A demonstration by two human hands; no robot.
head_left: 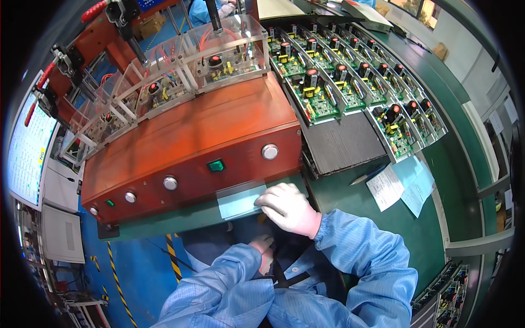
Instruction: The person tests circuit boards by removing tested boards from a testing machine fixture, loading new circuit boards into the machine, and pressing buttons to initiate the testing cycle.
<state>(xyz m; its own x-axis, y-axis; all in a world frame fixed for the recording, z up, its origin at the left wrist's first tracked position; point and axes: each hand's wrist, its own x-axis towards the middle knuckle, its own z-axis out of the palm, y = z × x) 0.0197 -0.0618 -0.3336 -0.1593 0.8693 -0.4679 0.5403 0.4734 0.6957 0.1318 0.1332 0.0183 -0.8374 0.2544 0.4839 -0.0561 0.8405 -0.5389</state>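
Observation:
My right hand (289, 209), in a white glove, is at the front edge of the green bench. Its fingers are bent together, with the tips at the right edge of a light blue paper slip (240, 203). The slip lies against the lower front of a red test fixture (191, 153). Lower down, close to my body and below the bench edge, my left hand (264, 254) has its fingers curled in. Whatever it may hold is hidden.
Green circuit boards (320, 101) stand in rows on a black ridged mat (347, 143) at the right. Beside them lie a pen (366, 175), a white printed slip (384, 187) and blue papers (416, 188). Clear covers (232, 54) top the fixture. A monitor (27, 147) stands left.

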